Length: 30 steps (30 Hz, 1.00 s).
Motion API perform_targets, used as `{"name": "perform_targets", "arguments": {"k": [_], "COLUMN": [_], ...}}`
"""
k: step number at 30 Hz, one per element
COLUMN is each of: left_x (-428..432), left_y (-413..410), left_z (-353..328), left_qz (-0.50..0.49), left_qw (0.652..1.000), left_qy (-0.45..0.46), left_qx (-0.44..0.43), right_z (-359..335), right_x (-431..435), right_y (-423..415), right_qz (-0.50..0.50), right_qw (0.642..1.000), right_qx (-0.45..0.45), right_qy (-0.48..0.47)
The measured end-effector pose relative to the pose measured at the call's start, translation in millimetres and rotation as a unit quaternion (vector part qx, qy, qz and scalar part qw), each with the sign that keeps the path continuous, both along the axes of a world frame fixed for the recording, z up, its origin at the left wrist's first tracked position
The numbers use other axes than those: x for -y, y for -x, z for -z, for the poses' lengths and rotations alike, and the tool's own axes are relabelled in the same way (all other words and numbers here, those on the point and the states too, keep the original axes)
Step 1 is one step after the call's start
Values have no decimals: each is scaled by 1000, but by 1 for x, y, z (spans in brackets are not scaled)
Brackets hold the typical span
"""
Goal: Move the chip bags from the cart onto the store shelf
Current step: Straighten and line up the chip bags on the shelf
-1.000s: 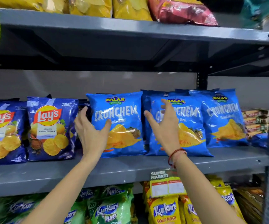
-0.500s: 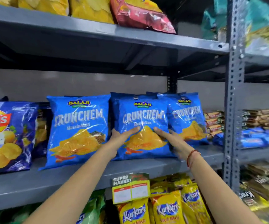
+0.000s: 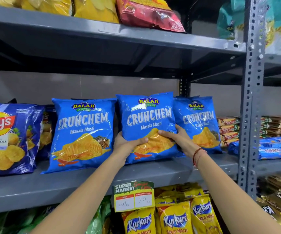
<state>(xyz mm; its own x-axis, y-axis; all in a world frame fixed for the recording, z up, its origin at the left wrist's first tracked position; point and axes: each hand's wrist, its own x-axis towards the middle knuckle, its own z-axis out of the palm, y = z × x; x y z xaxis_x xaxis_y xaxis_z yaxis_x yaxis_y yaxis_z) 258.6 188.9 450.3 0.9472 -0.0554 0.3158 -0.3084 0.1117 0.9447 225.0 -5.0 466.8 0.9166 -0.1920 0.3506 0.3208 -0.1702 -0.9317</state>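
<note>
While the grey metal store shelf (image 3: 153,173) carries the row, I'm watching the middle glossy blue Crunchem chip bag (image 3: 149,115) stand upright between its twins, bottom at the shelf's near edge. My left hand (image 3: 124,145) and right hand (image 3: 178,138) clamp its lower corners, fingers wrapped, presumably squaring it face-out.

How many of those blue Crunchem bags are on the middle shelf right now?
3. The left Crunchem bag stands beside the Lay's bag; the middle Crunchem bag is gripped by the left hand and right hand; the right Crunchem bag stands behind it. More may hide behind.
</note>
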Motion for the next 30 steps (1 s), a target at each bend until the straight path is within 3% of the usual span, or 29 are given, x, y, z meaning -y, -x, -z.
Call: {"name": "perform_targets", "arguments": {"k": [20, 30], "left_x": [7, 5], "left_y": [-16, -1], "left_z": [8, 13], "left_qz": [-42, -86], "left_qw": [997, 988], "left_qy": [-51, -114], "left_qx": [47, 60], "right_z": [18, 29], "right_x": [-14, -10], "right_y": [-17, -15], "right_qz": [108, 156], "right_qw": [992, 985], "right_qx": [57, 74], "right_qy": [-31, 8]}}
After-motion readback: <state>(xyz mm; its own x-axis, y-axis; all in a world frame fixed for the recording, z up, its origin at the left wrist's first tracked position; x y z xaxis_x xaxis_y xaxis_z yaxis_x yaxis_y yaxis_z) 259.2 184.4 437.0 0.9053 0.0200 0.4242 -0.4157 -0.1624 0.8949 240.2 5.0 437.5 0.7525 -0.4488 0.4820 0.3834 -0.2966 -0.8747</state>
